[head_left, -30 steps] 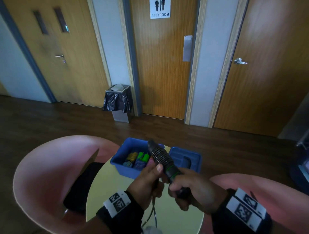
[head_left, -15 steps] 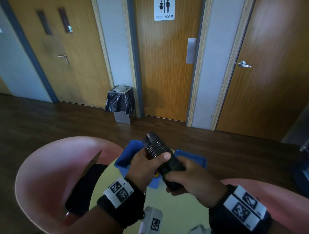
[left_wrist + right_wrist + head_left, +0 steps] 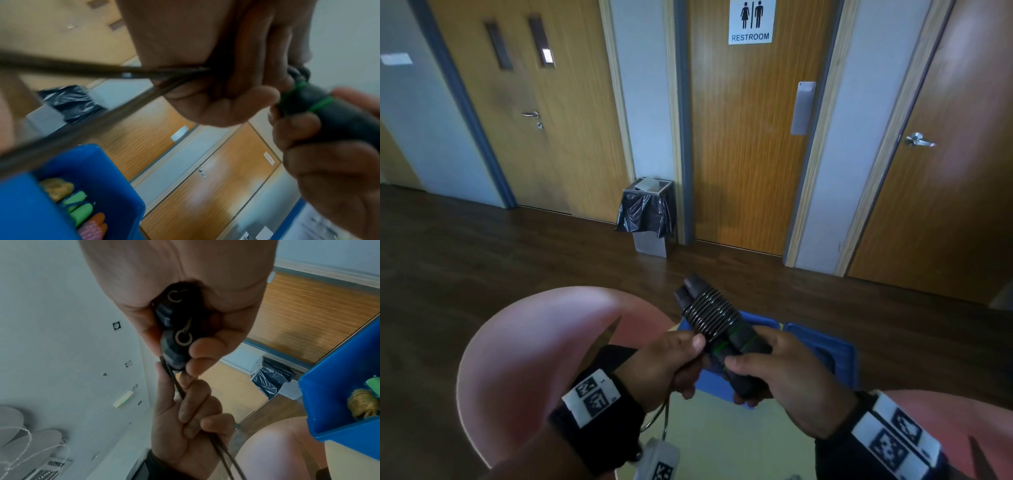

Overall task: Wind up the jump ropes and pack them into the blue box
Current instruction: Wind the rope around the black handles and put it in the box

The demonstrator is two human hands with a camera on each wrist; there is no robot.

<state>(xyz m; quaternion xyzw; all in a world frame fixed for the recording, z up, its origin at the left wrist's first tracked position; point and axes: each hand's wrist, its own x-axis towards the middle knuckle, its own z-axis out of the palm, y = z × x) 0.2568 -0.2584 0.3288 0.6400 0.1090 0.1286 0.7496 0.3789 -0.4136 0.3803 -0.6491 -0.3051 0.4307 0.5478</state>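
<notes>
if the left hand (image 3: 671, 363) pinching the cord (image 3: 176, 386) slackens, coils could slip off the paired handles (image 3: 719, 329) clasped in the right hand (image 3: 774, 373) above the blue box (image 3: 822, 342).

Dim, soft light; wrist views motion-blurred, edges warped.

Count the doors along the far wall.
3. The left door has two narrow window slots, the middle door carries the RESTROOM sign, and the right door runs out of frame. More may lie outside the view.
</notes>
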